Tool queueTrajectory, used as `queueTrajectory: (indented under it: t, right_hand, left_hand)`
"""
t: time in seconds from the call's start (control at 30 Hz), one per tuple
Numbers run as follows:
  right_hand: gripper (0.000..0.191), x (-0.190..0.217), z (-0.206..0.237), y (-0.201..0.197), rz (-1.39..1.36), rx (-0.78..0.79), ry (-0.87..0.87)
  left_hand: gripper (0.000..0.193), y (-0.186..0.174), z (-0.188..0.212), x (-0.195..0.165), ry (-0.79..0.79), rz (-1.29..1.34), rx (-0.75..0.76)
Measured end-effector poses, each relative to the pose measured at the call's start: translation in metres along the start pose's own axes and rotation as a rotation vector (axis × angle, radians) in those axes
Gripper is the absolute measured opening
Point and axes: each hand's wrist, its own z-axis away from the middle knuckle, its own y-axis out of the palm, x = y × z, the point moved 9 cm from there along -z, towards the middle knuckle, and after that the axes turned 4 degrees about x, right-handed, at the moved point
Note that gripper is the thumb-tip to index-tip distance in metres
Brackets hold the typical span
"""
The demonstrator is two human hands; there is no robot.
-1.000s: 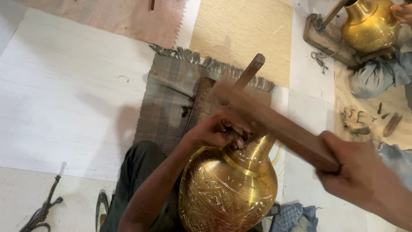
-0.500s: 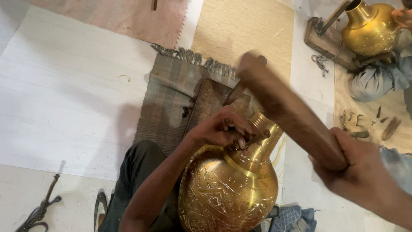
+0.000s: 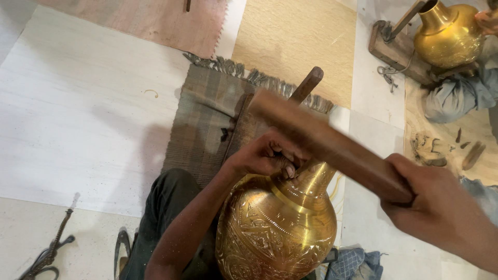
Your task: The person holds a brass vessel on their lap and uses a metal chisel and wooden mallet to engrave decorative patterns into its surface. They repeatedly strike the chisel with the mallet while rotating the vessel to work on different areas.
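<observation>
Far left, near the floor's bottom-left corner, a dark twisted metal tool (image 3: 49,253) lies on the pale boards, well apart from me. Then a grey-green fringed woven mat (image 3: 207,122) spread towards the middle of the floor, w/ my dark-trousered leg (image 3: 161,218) over its near edge. My left hand (image 3: 270,155) is closed round the neck of the engraved, round-bellied brass vase (image 3: 275,228), fingers curled tight at the top; can't see what's under them. Vase sits at the bottom centre of the floor, against my leg, neck tilted up & right. A dark wooden post (image 3: 307,84) sticks up behind my knuckles. My right hand (image 3: 441,207) is clamped on the end of a long brown wooden stick (image 3: 327,142), blurred, slanting over the vase neck. Top-right corner: a second plain brass pot (image 3: 448,33) on a wooden block (image 3: 394,52), bluish cloth (image 3: 456,96) beside it.
</observation>
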Motion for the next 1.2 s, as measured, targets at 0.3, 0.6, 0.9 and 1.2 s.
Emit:
queueTrajectory:
  t: [0.3,0.6,0.9,1.2]
  right_hand:
    - [0.03,0.03,0.011,-0.043,-0.24,-0.282,-0.202]
    - [0.029,0.006,0.001,-0.007,0.303,0.16,0.145]
    - [0.03,-0.085,0.007,0.085,-0.816,-0.475,-0.053]
    - [0.049,-0.136,0.06,0.228,-1.675,-0.369,0.283]
  left_hand:
    - [0.038,-0.004,-0.003,0.004,-0.041,0.019,-0.029]
    - [0.035,-0.004,-0.002,-0.002,-0.029,0.114,-0.051]
    - [0.04,0.001,0.006,-0.024,-0.225,0.344,-0.383]
    - [0.042,0.081,-0.029,-0.031,-0.34,-0.18,-0.272]
